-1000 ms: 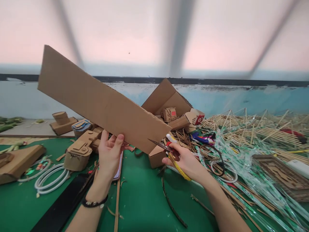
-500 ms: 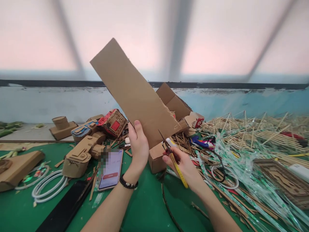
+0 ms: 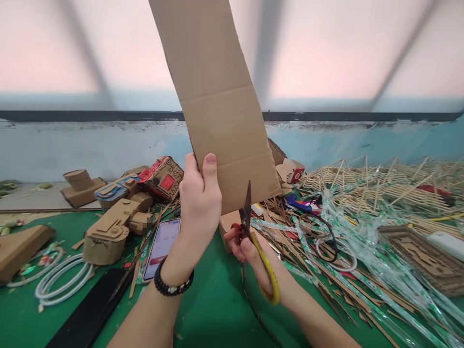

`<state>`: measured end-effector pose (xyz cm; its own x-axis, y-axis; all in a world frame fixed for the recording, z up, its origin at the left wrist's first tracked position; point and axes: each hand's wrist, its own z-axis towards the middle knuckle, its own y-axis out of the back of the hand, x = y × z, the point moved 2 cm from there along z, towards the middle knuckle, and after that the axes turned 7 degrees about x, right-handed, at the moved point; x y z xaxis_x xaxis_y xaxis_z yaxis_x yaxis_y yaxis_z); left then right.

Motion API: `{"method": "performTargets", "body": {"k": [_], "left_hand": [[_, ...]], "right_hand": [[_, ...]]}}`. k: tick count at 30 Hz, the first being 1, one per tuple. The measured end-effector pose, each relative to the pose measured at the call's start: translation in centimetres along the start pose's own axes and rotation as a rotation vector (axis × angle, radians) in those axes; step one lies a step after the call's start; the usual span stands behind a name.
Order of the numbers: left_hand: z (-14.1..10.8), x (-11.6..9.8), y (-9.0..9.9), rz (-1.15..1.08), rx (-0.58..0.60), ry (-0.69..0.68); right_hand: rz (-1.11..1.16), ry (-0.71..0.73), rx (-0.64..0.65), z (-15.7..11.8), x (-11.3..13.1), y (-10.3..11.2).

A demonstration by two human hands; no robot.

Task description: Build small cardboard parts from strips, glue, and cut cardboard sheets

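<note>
A long flat piece of cardboard point(image 3: 221, 101) rises in front of me, with two faint creases across it. Its top runs out of view. My left hand point(image 3: 201, 198) grips the cardboard by its lower left edge, thumb on the near face. In my right hand point(image 3: 253, 251) is a pair of scissors point(image 3: 266, 270) with yellow and red handles. Their blades point up and overlap the cardboard's bottom edge in view; whether they touch it I cannot tell. The blades are slightly parted at most.
On the green table point(image 3: 206, 309) lie a phone point(image 3: 159, 249), coiled white tubing point(image 3: 65, 282) and several cardboard models point(image 3: 108, 229) to the left. Clear plastic strips point(image 3: 366, 251) and cardboard scraps point(image 3: 322, 275) spread at right. Thin wooden sticks point(image 3: 369, 186) are heaped behind.
The cardboard has turned more upright and come nearer, its top swinging up and right. My right hand has rotated the scissors, so their blades now point straighter up.
</note>
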<state>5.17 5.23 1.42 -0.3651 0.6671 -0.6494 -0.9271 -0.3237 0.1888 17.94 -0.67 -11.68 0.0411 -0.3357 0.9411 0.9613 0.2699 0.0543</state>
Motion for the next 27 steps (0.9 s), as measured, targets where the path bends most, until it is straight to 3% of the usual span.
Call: {"method": "performTargets", "body": {"k": [7, 17, 27], "left_hand": [[0.12, 0.15, 0.24, 0.049, 0.066, 0.037], [0.58, -0.05, 0.97, -0.019, 0.092, -0.025], [0.25, 0.00, 0.45, -0.034, 0.160, -0.016]], "right_hand": [[0.090, -0.023, -0.001, 0.17, -0.05, -0.90], [0.104, -0.038, 0.004, 0.17, 0.33, -1.04], [0.117, -0.068, -0.023, 0.27, 0.71, -1.28]]}}
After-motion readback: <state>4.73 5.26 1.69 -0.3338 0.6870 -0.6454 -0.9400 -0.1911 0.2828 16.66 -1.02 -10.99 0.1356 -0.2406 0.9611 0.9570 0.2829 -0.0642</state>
